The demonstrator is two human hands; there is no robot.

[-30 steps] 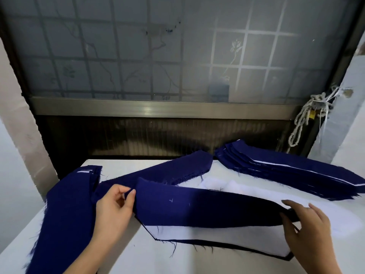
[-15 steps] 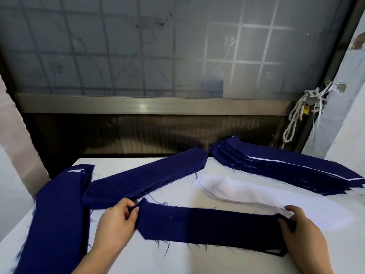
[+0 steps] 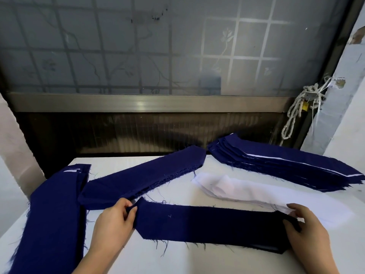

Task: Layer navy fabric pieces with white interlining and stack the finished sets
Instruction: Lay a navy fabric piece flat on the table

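A long navy fabric piece [image 3: 207, 226] lies flat across the near part of the white table [image 3: 154, 260], covering the layers under it. My left hand [image 3: 114, 220] pinches its pointed left end. At its right end my right hand [image 3: 304, 228] grips the fabric, thumb on top. Behind it lies a pile of white interlining [image 3: 237, 188]. A stack of finished navy sets [image 3: 286, 167] with thin white edges showing sits at the back right. Two more navy stacks lie to the left: one diagonal [image 3: 142, 178], one along the left edge [image 3: 53, 216].
A frosted window with a metal sill [image 3: 138, 104] stands behind the table. A knotted white rope [image 3: 296, 109] hangs at the right by a pale wall. The table's far edge meets a dark gap below the sill.
The top navy layer, earlier lifted with white interlining showing beneath, has been laid down flat over it. Both hands moved toward me and stayed on the two ends.
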